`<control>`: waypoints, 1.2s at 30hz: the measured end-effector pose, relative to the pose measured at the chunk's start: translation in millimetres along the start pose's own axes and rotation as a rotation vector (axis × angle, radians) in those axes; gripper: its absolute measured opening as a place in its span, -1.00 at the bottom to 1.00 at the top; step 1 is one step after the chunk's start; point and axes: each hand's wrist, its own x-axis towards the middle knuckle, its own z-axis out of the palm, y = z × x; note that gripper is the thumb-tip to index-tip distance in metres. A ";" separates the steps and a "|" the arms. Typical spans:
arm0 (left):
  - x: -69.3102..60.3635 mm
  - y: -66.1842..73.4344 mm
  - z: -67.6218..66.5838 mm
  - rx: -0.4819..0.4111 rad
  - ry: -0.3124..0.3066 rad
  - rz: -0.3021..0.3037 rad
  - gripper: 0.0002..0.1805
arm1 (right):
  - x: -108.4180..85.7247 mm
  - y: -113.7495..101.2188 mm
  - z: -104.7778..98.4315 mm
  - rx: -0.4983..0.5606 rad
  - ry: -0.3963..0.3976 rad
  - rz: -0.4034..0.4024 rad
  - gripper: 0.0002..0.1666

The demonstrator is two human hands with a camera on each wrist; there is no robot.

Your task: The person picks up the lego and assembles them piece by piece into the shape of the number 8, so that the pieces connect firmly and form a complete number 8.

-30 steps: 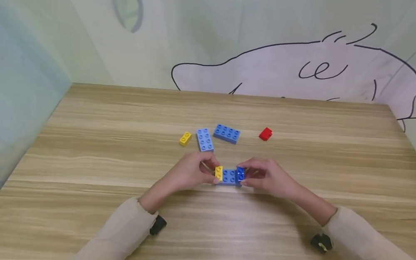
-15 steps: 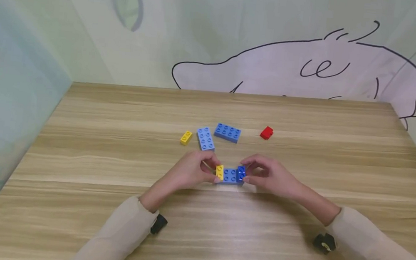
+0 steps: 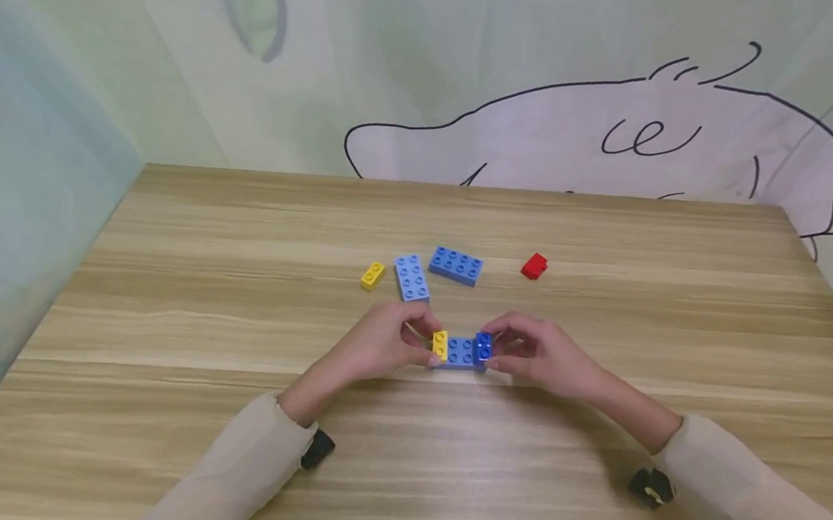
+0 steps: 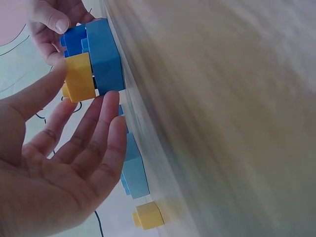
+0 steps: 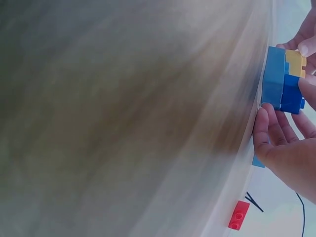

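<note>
In the head view, a blue eight-stud building brick (image 3: 460, 352) lies on the table, a small yellow brick (image 3: 440, 345) on its left end and a small dark blue brick (image 3: 483, 347) on its right end. My left hand (image 3: 382, 342) pinches the yellow brick between thumb and fingers. From the other side, my right hand (image 3: 549, 356) holds the dark blue brick the same way. In the left wrist view, the yellow brick (image 4: 80, 78) has a narrow gap beside the blue brick (image 4: 105, 57). The right wrist view has the dark blue brick (image 5: 292, 94) against the blue one (image 5: 273, 78).
Beyond the hands lie a loose yellow brick (image 3: 373, 276), a light blue brick (image 3: 412, 278), another blue brick (image 3: 456, 265) and a small red brick (image 3: 534, 266). The wooden table (image 3: 396, 476) meets a printed cloth backdrop (image 3: 420, 68) at its far edge.
The right thumb and fingers shift slightly on the dark blue brick. The left hand and the loose bricks stay in place; the head view tilts a little.
</note>
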 end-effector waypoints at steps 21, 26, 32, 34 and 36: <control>11.0 -5.1 -34.0 0.082 0.124 0.001 -0.54 | 0.1 0.7 0.1 -0.002 0.011 0.001 -0.60; 17.9 -9.2 -46.0 0.126 0.187 -0.029 -0.45 | -0.3 0.8 0.1 -0.009 0.016 -0.004 -0.60; 26.4 -12.0 -55.6 0.147 0.171 -0.055 -0.44 | -0.6 -0.2 0.3 -0.008 0.015 0.002 -0.60; 29.6 -12.4 -57.9 0.143 0.155 -0.061 -0.42 | -0.6 -0.3 0.3 -0.006 0.016 0.005 -0.60; 33.2 -12.8 -59.4 0.140 0.137 -0.070 -0.39 | -0.6 -0.6 0.2 -0.004 0.016 0.008 -0.60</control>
